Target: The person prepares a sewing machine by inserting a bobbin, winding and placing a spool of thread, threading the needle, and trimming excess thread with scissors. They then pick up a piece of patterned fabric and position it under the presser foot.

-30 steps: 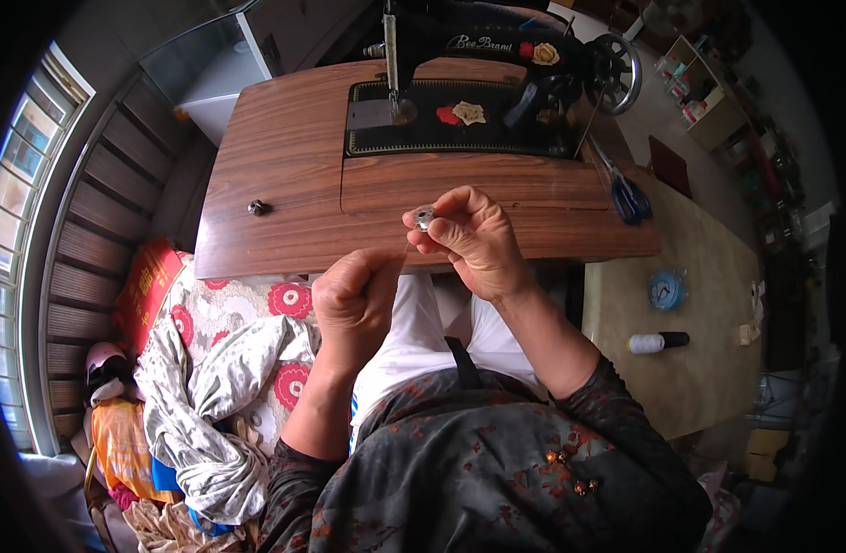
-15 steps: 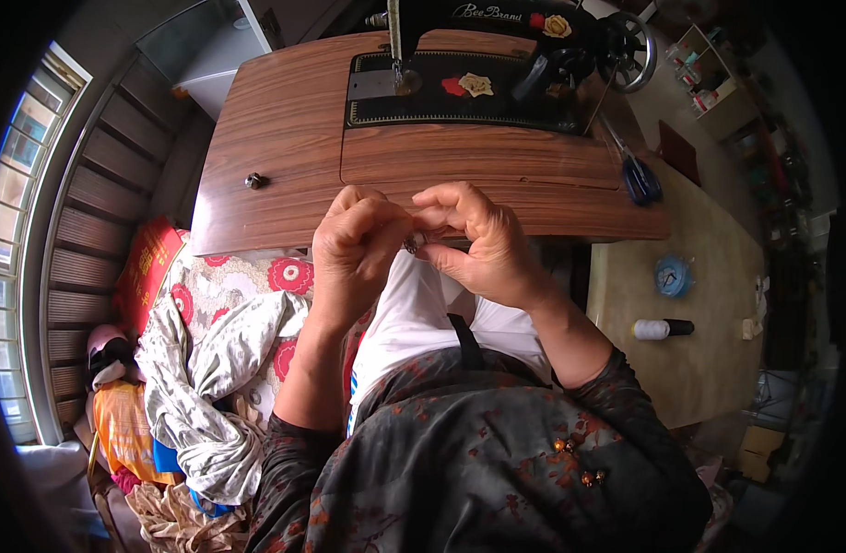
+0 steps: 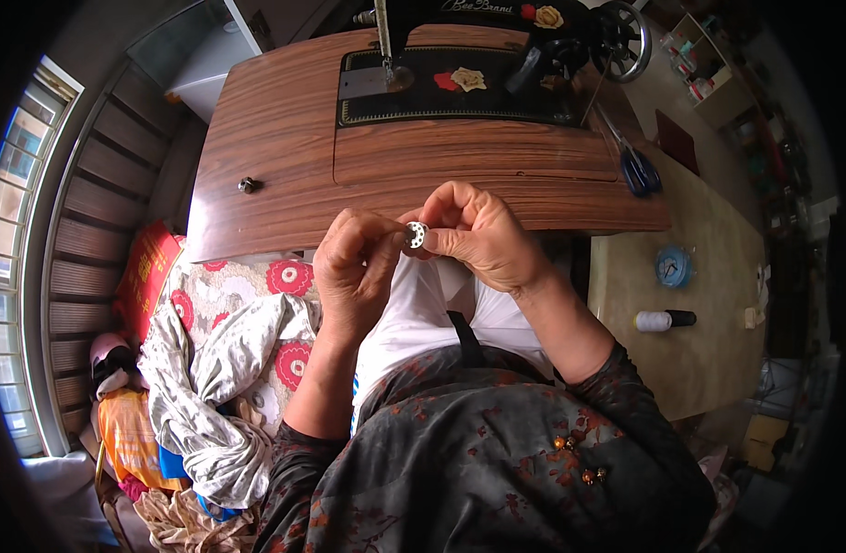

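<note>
A small round metal bobbin (image 3: 417, 235) with holes in its face is held up over my lap, just off the table's front edge. My right hand (image 3: 483, 241) pinches it between thumb and fingers from the right. My left hand (image 3: 354, 263) is closed too, its thumb and fingertip against the bobbin's left side. Any thread there is too fine to make out. On the table's left part lies a small metal bobbin case (image 3: 248, 185). Behind my hands stands a black sewing machine (image 3: 441, 90) with rose decorations.
Dark-handled scissors (image 3: 639, 173) lie at the wooden sewing table's (image 3: 257, 120) right end. A pale side table (image 3: 626, 378) bears a white thread spool (image 3: 653, 321) and a blue round container (image 3: 674, 267). Crumpled pale cloth (image 3: 211, 396) covers the flowered seat at left.
The bobbin has turned so its holed face shows, and both hands have shifted slightly. Before, my fingers mostly hid it. The view has moved a little.
</note>
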Tool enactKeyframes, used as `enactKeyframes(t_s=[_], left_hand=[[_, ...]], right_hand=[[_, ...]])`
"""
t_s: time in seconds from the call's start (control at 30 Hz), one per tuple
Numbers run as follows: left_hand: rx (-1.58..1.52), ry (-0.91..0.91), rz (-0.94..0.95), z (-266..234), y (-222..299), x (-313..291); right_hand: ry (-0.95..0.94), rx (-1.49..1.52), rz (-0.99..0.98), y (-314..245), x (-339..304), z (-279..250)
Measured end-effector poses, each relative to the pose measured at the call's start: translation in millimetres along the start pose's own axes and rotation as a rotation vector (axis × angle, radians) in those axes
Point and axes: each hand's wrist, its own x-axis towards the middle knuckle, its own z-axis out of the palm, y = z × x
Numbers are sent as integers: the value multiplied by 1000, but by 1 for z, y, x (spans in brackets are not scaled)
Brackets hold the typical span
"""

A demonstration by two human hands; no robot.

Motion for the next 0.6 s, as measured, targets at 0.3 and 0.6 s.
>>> enactKeyframes(t_s=[0.3, 0.6], left_hand=[[-384, 155, -312, 11, 12, -7], [97, 122, -15, 13, 3, -7]], right_hand=[[0, -23, -62, 7, 2, -3], [5, -101, -235, 8, 5, 2]])
